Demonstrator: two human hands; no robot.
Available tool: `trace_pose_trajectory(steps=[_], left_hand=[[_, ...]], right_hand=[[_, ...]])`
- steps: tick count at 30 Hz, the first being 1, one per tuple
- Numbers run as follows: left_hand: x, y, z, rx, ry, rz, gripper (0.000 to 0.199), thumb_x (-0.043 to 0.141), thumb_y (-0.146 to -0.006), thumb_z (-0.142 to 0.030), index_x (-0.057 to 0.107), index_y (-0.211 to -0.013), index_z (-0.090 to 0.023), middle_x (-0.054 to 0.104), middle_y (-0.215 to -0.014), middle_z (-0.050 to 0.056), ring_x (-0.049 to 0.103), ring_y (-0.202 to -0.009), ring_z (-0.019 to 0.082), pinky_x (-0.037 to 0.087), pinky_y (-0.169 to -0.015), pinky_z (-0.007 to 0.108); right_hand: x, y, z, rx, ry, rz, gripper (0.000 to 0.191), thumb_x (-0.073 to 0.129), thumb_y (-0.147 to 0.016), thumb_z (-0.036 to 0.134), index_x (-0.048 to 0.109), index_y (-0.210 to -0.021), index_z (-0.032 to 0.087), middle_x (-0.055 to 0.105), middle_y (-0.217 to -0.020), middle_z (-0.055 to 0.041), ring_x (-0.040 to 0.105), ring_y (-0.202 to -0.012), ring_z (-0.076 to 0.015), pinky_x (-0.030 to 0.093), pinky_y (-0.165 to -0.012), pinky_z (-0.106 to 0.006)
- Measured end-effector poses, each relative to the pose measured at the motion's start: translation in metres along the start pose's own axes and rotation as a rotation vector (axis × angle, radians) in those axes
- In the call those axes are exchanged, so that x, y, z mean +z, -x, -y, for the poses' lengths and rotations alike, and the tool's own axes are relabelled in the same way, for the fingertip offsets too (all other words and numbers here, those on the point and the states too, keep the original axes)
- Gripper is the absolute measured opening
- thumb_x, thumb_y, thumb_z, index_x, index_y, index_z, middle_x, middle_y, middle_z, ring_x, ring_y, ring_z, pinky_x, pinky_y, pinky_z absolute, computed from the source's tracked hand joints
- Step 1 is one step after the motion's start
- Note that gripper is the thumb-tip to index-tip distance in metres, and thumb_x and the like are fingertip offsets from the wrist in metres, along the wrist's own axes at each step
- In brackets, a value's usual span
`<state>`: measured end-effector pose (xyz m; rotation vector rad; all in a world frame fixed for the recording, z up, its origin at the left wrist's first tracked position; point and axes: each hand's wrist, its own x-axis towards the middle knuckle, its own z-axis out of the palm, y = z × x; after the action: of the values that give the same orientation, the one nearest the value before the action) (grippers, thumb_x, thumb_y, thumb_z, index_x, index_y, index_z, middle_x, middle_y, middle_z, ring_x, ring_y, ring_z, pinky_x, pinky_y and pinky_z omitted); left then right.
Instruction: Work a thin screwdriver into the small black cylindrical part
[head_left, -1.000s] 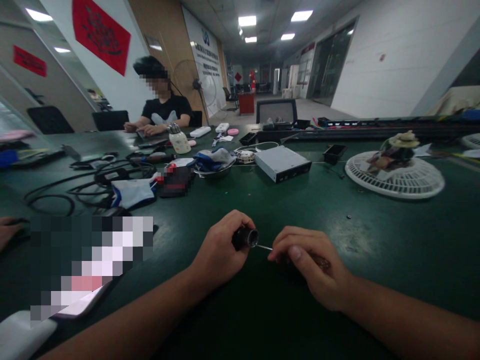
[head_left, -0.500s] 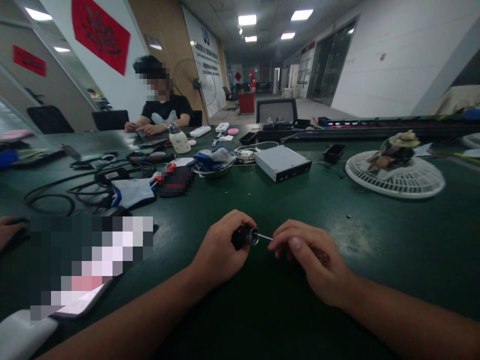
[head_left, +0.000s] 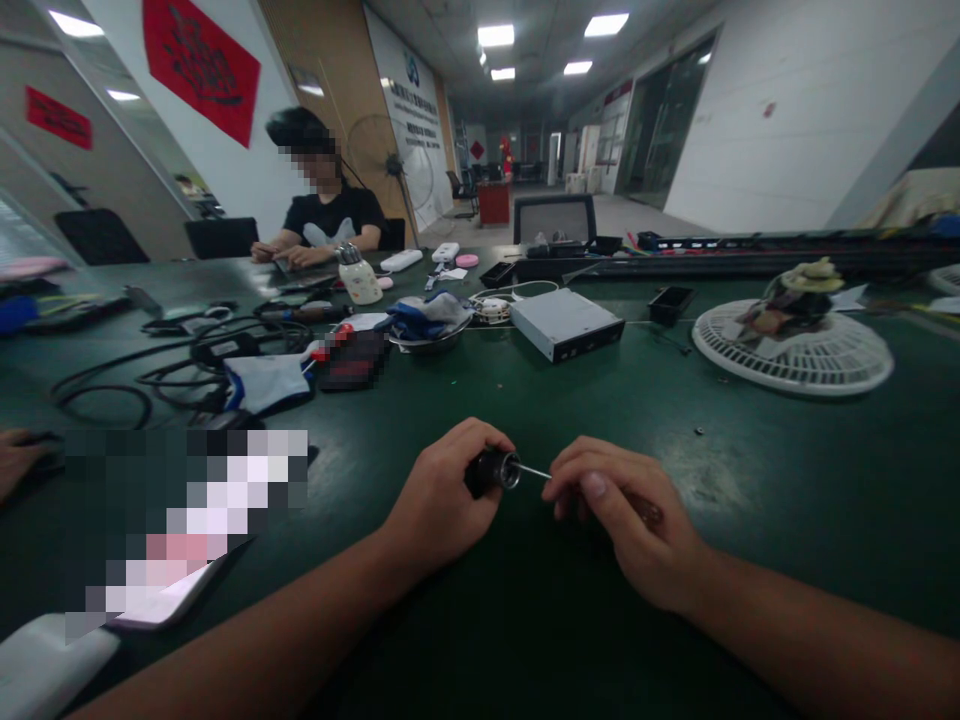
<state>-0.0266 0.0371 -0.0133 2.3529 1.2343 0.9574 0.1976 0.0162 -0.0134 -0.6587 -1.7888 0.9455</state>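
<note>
Left hand [head_left: 448,492]: fingers wrapped round dark, glossy cylinder [head_left: 495,470], ring-shaped open end facing right hand [head_left: 626,520]. Right hand: grips brownish handle [head_left: 646,510] of thin metal shaft [head_left: 534,471]; shaft tip at cylinder mouth, depth unclear to me. Both above dark green, scuffed table [head_left: 600,395]. Beyond: boxy grey metal drive [head_left: 564,320], white slatted fan grille [head_left: 795,360]. Wall sign [head_left: 420,130]: lettering too small to read.

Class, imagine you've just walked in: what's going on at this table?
The left hand grips a dark cylindrical part, its open end facing right. The right hand holds a thin metal-shafted tool, its tip at that opening. Across the table, another person is handling something too small to identify.
</note>
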Motion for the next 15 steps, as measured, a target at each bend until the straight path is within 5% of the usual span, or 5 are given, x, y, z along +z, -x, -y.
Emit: trace_pose_trajectory(steps=[8, 15], left_hand=[[-0.0013, -0.0002, -0.0017, 0.001, -0.004, 0.002, 0.030, 0.061, -0.076, -0.003, 0.062, -0.100, -0.020, 0.065, -0.098, 0.003, 0.061, -0.088, 0.017, 0.050, -0.077, 0.032], [-0.0008, 0.0003, -0.0025, -0.043, 0.003, -0.005, 0.033, 0.063, -0.077, -0.005, 0.064, -0.107, -0.020, 0.068, -0.099, 0.002, 0.065, -0.090, 0.017, 0.053, -0.082, 0.033]], right_hand=[[0.0008, 0.0021, -0.0024, 0.037, 0.047, -0.034, 0.039, 0.045, -0.105, 0.035, 0.074, -0.086, 0.018, 0.066, -0.077, -0.0048, 0.062, -0.067, -0.0147, 0.046, -0.061, -0.030], [-0.0002, 0.0000, -0.0001, 0.019, -0.005, -0.006, 0.031, 0.049, -0.104, 0.032, 0.075, -0.097, 0.019, 0.068, -0.089, -0.0058, 0.065, -0.070, -0.0140, 0.049, -0.063, -0.029]])
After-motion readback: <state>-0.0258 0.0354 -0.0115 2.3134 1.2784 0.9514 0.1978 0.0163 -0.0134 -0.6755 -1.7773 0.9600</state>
